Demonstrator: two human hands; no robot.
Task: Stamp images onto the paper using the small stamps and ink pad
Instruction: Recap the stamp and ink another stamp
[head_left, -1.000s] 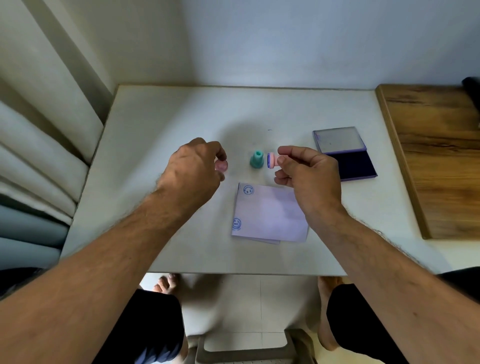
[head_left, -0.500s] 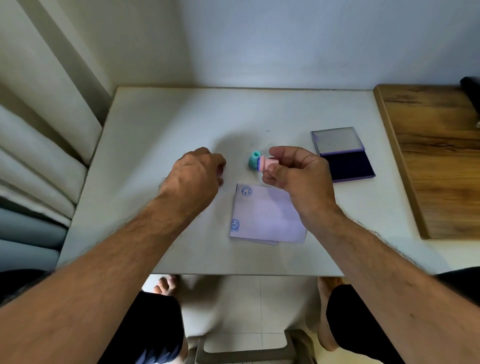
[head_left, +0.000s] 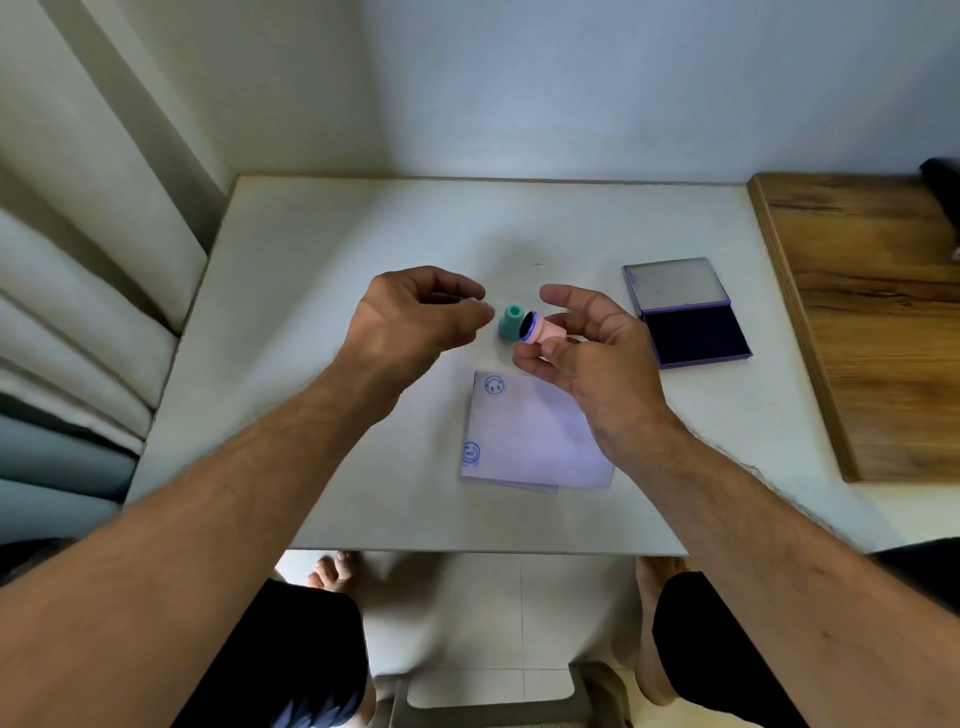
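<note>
My right hand (head_left: 597, 364) holds a small pink stamp (head_left: 543, 328) by its body above the table, its dark inked face turned left. Just behind it a teal stamp (head_left: 510, 323) stands upright on the white table (head_left: 311, 312). My left hand (head_left: 415, 322) hovers to the left of both stamps, fingers loosely curled and apart, nothing visible in them. A pale purple paper (head_left: 540, 441) lies below the hands, with two blue round prints near its left edge. The open ink pad (head_left: 696, 335), its lid folded back, sits to the right.
A wooden surface (head_left: 872, 322) adjoins the table on the right, with a dark object (head_left: 943, 195) at its far corner. A curtain (head_left: 78, 312) hangs along the left. The wall stands right behind the table. My knees and feet are below the front edge.
My left hand earlier pinched a small pink cap, dipped toward the table, and has now lifted without it showing. My right hand turned the pink stamp and opened its upper fingers.
</note>
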